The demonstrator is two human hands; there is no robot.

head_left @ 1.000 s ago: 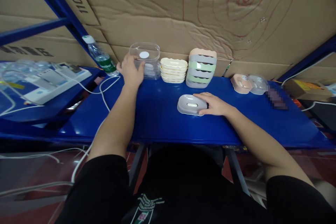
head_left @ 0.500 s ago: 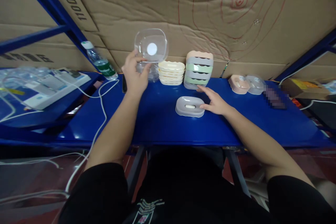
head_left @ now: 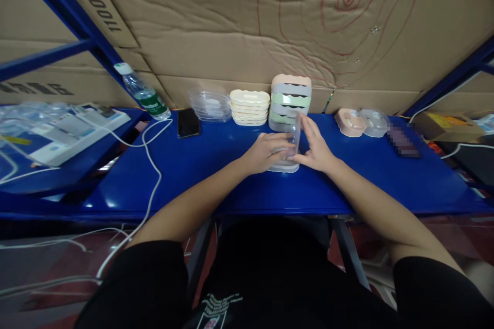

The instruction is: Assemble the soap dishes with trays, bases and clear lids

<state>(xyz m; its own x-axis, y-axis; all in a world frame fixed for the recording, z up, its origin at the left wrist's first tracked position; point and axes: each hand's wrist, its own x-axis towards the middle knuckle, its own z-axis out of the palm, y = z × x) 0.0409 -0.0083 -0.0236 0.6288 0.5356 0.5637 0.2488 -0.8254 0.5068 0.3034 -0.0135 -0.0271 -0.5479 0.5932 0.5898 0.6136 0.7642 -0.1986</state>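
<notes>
A clear plastic lid (head_left: 297,131) stands on edge over the grey tray (head_left: 284,167), between my two hands. My left hand (head_left: 268,151) reaches over the tray from the left, its fingers against the lid and covering most of the tray. On the right side, my right hand (head_left: 317,146) has its fingertips on the lid's top edge and its thumb low by the tray. Behind them rises a stack of pink, grey and green trays (head_left: 290,98). Beside it are stacked cream trays (head_left: 249,105) and stacked clear lids (head_left: 210,104).
A black phone (head_left: 189,123) and a water bottle (head_left: 144,93) lie or lean at the left, with a white cable (head_left: 156,169) across the table. A pink container (head_left: 350,122) and a grey one (head_left: 374,123) sit at the right. Cardboard (head_left: 216,25) stands behind.
My left hand has brought the clear lid from the lid stack rightward and down to the grey tray. The lid has turned on edge, and my right hand now touches it too.
</notes>
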